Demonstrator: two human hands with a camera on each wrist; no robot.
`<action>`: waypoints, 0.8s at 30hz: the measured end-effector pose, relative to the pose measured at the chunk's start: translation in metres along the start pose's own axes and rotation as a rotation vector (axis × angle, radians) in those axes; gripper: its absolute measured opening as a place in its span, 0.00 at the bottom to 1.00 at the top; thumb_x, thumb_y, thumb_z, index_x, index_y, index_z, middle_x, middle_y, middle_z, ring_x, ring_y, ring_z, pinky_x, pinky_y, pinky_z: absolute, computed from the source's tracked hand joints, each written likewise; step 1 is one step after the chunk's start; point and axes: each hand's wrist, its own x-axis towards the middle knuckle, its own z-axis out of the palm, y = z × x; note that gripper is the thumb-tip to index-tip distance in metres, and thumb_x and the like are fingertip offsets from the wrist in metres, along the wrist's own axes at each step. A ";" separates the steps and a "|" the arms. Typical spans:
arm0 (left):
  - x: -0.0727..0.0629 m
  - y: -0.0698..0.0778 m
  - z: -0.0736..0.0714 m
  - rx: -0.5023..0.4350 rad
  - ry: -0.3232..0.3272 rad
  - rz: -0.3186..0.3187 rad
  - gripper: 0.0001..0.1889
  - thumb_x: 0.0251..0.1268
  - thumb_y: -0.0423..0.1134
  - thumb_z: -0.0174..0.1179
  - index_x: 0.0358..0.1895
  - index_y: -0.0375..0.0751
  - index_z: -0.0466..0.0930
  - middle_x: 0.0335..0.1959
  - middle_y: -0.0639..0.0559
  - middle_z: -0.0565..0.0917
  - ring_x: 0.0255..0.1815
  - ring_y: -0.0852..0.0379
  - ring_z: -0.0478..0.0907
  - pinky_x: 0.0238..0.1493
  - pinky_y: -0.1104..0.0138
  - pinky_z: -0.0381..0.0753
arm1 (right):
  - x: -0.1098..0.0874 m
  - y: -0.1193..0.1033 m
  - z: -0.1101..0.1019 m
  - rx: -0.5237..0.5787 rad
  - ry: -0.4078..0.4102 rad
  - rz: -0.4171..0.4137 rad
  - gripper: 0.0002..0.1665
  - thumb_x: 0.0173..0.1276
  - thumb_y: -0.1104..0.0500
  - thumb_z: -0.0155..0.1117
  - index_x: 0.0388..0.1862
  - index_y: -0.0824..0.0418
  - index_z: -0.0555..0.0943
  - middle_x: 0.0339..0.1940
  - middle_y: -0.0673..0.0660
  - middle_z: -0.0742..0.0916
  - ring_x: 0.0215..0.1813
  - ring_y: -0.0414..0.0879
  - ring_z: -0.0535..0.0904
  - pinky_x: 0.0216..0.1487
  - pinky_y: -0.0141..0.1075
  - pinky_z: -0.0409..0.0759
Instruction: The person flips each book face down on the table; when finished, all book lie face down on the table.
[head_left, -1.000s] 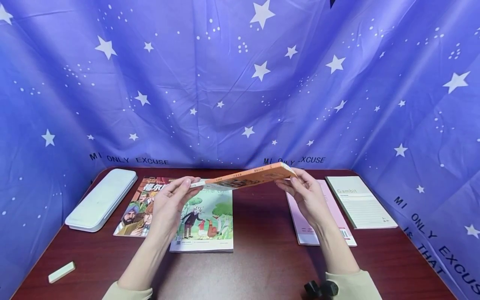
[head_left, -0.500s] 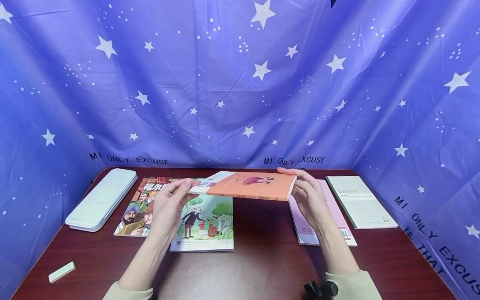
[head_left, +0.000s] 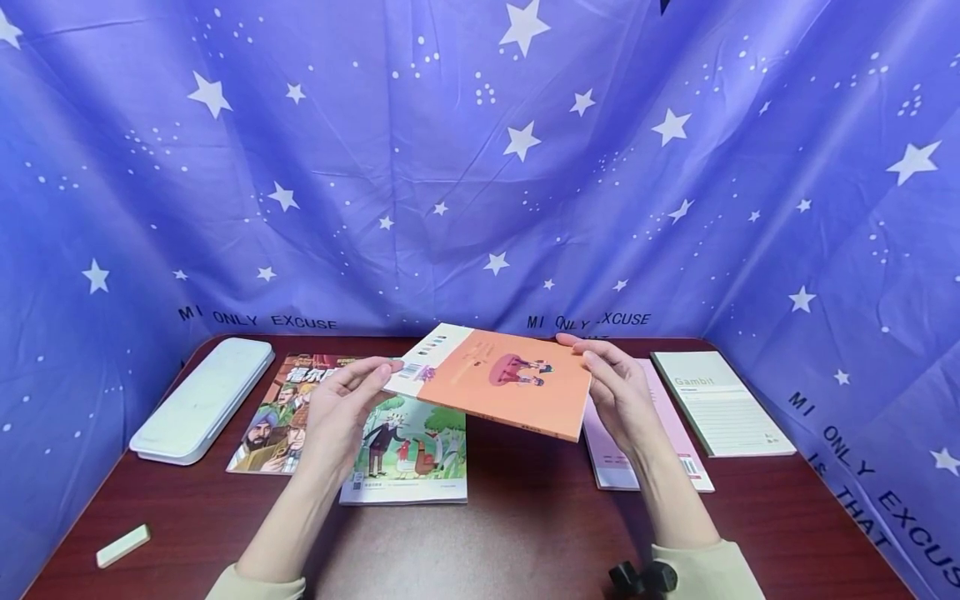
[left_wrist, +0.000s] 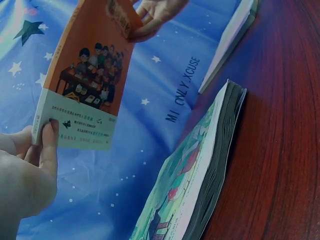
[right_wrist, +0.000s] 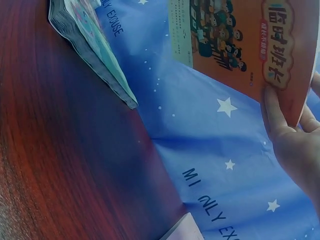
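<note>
Both hands hold an orange paperback book (head_left: 517,375) up over the middle of the table. Its back cover, with a white band and a small drawing, faces up in the head view, and it tilts down toward the near right corner. My left hand (head_left: 348,404) pinches the white-banded end. At the opposite, orange end my right hand (head_left: 618,392) grips the edge. Both wrist views see the front cover from below: a group of cartoon children (left_wrist: 92,75) and a title (right_wrist: 275,45). Beneath the left end lies a green picture book (head_left: 412,450).
Left of the green book lies a comic-style book (head_left: 262,425), then a white pencil case (head_left: 202,400). A small white eraser-like block (head_left: 123,546) is at front left. At right are a pink book (head_left: 611,450) and a cream notebook (head_left: 723,408). A starry curtain (head_left: 480,167) surrounds the table (head_left: 525,533).
The orange book has rotated between the hands: first its spine and front cover showed, then it lay near level, and now its back cover faces up. The hands stay nearly in place.
</note>
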 end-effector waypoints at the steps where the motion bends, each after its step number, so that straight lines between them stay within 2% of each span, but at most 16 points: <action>1: 0.000 0.000 0.000 0.003 -0.002 0.000 0.06 0.72 0.33 0.64 0.46 0.43 0.88 0.42 0.56 0.92 0.41 0.61 0.88 0.46 0.69 0.89 | 0.000 0.000 0.000 0.000 -0.003 -0.001 0.14 0.81 0.65 0.50 0.53 0.62 0.83 0.67 0.58 0.84 0.64 0.46 0.83 0.60 0.33 0.85; 6: 0.000 0.001 0.000 0.004 -0.012 -0.011 0.20 0.73 0.31 0.62 0.65 0.31 0.78 0.54 0.55 0.90 0.50 0.61 0.87 0.51 0.68 0.89 | -0.001 -0.002 0.001 0.001 -0.037 -0.021 0.22 0.80 0.68 0.50 0.69 0.70 0.74 0.71 0.58 0.81 0.62 0.43 0.82 0.60 0.32 0.85; 11: 0.001 0.004 0.000 -0.031 -0.019 -0.082 0.29 0.73 0.29 0.60 0.76 0.36 0.66 0.71 0.46 0.79 0.59 0.62 0.85 0.57 0.69 0.87 | 0.001 -0.003 0.002 0.023 0.010 -0.010 0.29 0.79 0.70 0.52 0.76 0.71 0.65 0.74 0.61 0.78 0.62 0.41 0.83 0.59 0.30 0.85; 14: 0.002 0.005 -0.002 -0.104 -0.042 -0.142 0.32 0.74 0.28 0.58 0.79 0.38 0.61 0.68 0.44 0.80 0.60 0.61 0.85 0.59 0.69 0.86 | 0.002 -0.003 0.003 0.055 0.055 0.019 0.34 0.78 0.70 0.53 0.80 0.67 0.60 0.75 0.62 0.77 0.60 0.40 0.84 0.57 0.29 0.86; 16: 0.002 0.006 -0.003 -0.157 -0.069 -0.183 0.32 0.75 0.28 0.56 0.80 0.39 0.59 0.63 0.47 0.83 0.59 0.60 0.85 0.60 0.69 0.85 | 0.003 -0.002 0.003 0.089 0.073 0.041 0.38 0.77 0.71 0.54 0.82 0.65 0.56 0.72 0.60 0.79 0.59 0.39 0.85 0.55 0.27 0.86; 18: 0.002 0.006 -0.004 -0.198 -0.103 -0.216 0.32 0.76 0.28 0.54 0.80 0.38 0.57 0.58 0.49 0.84 0.58 0.59 0.86 0.61 0.70 0.85 | 0.004 -0.001 0.002 0.133 0.087 0.064 0.41 0.77 0.71 0.54 0.84 0.63 0.52 0.64 0.56 0.84 0.53 0.36 0.87 0.48 0.24 0.87; 20: 0.003 0.006 -0.004 -0.218 -0.140 -0.236 0.32 0.77 0.28 0.52 0.81 0.36 0.55 0.58 0.50 0.84 0.58 0.59 0.85 0.61 0.71 0.85 | 0.004 0.000 0.002 0.193 0.096 0.079 0.42 0.77 0.71 0.52 0.85 0.63 0.49 0.46 0.48 0.88 0.40 0.31 0.85 0.38 0.19 0.83; 21: 0.003 0.006 -0.004 -0.224 -0.159 -0.244 0.32 0.77 0.28 0.52 0.81 0.36 0.55 0.60 0.50 0.83 0.58 0.59 0.85 0.61 0.71 0.85 | 0.004 0.000 0.001 0.223 0.098 0.083 0.41 0.78 0.71 0.51 0.85 0.63 0.49 0.38 0.44 0.87 0.35 0.29 0.82 0.34 0.18 0.81; 22: 0.002 0.006 -0.004 -0.226 -0.181 -0.250 0.33 0.77 0.28 0.51 0.81 0.36 0.54 0.61 0.50 0.82 0.59 0.59 0.85 0.61 0.71 0.84 | 0.004 0.000 0.001 0.255 0.098 0.085 0.40 0.78 0.71 0.50 0.84 0.64 0.50 0.35 0.43 0.87 0.34 0.29 0.82 0.33 0.18 0.81; 24: 0.002 0.005 -0.004 -0.222 -0.225 -0.259 0.34 0.77 0.28 0.50 0.82 0.37 0.51 0.65 0.49 0.78 0.60 0.59 0.83 0.61 0.71 0.84 | 0.004 0.001 0.001 0.314 0.100 0.088 0.32 0.79 0.70 0.50 0.80 0.65 0.60 0.30 0.44 0.88 0.29 0.29 0.80 0.33 0.20 0.82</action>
